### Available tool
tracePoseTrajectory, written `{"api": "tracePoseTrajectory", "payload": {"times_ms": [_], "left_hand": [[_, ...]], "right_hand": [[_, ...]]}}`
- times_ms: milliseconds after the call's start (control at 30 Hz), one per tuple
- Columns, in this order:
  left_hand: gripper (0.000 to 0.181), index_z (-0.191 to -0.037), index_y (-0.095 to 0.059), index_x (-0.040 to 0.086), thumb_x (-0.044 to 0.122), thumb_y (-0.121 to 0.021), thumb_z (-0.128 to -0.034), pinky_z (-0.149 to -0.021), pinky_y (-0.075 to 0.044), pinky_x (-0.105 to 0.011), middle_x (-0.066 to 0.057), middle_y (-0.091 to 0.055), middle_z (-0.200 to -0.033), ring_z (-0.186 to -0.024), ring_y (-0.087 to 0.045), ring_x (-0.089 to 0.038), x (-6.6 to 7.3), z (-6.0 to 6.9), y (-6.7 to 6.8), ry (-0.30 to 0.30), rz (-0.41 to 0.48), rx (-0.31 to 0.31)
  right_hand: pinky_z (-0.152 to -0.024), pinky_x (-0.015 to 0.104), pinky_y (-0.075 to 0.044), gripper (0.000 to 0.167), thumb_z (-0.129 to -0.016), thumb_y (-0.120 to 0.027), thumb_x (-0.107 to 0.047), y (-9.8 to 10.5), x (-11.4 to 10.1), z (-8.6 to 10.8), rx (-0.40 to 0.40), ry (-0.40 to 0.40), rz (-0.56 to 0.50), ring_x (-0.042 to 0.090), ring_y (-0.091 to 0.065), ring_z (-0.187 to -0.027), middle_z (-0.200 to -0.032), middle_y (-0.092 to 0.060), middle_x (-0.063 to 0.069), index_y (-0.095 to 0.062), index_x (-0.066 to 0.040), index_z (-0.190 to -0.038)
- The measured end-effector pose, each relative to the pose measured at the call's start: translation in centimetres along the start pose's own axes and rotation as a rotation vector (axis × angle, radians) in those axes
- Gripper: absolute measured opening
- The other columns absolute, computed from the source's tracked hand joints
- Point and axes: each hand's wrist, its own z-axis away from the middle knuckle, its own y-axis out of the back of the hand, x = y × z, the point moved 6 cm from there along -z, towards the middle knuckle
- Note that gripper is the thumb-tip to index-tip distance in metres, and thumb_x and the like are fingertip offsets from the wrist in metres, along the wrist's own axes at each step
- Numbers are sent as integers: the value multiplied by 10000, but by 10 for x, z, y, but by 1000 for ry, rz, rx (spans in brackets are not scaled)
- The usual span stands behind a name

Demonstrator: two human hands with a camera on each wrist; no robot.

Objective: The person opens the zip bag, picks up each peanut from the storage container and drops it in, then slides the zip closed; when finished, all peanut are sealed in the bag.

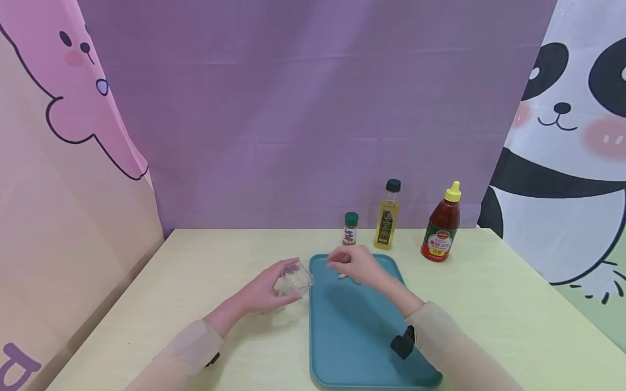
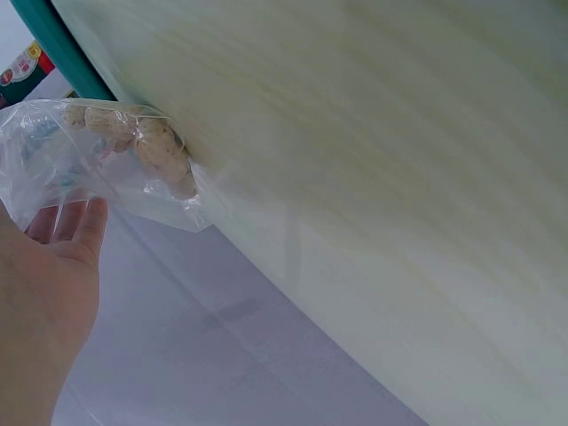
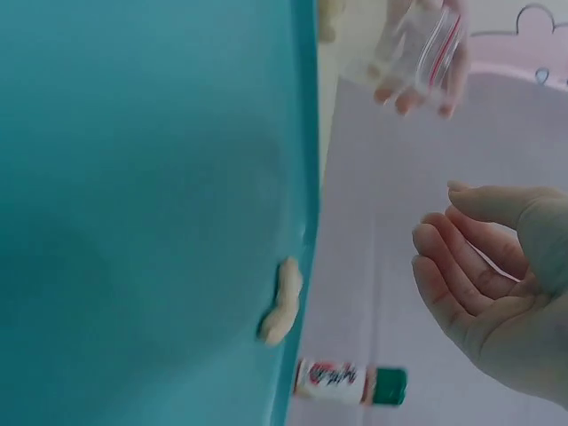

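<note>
My left hand (image 1: 261, 290) grips a clear zip bag (image 1: 297, 278) beside the tray's left edge, thumb on one side and fingers on the other. In the left wrist view, several peanuts in their shells (image 2: 160, 151) show through the plastic. Above the far part of the blue tray (image 1: 342, 342) hovers my right hand (image 1: 361, 265), its fingers loosely curled with nothing between them, as the right wrist view shows. One unshelled peanut (image 3: 282, 303) lies on the tray near its far rim, apart from that hand.
Behind the tray stand a small green-capped shaker jar (image 1: 350, 228), a black-capped bottle of yellow oil (image 1: 387, 217) and a ketchup bottle (image 1: 441, 231) with a yellow nozzle. A purple cloth (image 1: 313, 136) hangs along the back of the pale table (image 1: 235, 244).
</note>
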Motion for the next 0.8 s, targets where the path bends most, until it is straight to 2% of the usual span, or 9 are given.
{"api": "tracePoseTrajectory", "payload": {"times_ms": [267, 467, 667, 800], "left_hand": [[782, -1462, -294, 194, 447, -678, -830, -849, -516, -338, -13, -453, -1410, -1255, -467, -250, -1, 0, -1, 20, 7, -14], [780, -1463, -295, 190, 444, -677, -832, -848, -506, -334, -7, -454, -1409, -1246, -471, -246, 0, 1, -1, 16, -3, -7], [775, -1463, -292, 195, 430, -680, -834, -826, -509, -313, -2, -454, -1408, -1250, -466, -241, 1, 1, -1, 24, 6, -14], [777, -1464, -289, 195, 434, -677, -835, -828, -508, -313, 0, -456, -1407, -1252, -465, -234, 1, 1, -1, 23, 1, -16]], "right_hand": [[-752, 361, -544, 178, -880, -650, -166, 9, 31, 3, 64, -60, 56, 216, -656, -865, -962, -705, 88, -699, -54, -1010], [-740, 366, -537, 171, -885, -641, -156, 14, 45, 6, 78, -110, 70, 240, -651, -882, -942, -703, 91, -700, -38, -994], [-664, 329, -524, 202, -882, -640, -151, 14, 53, 9, 61, -157, 111, 244, -635, -837, -932, -698, 116, -696, 5, -997], [-649, 323, -520, 206, -886, -632, -139, 12, 59, 11, 15, -155, 135, 249, -633, -819, -917, -697, 127, -691, 22, -1001]]}}
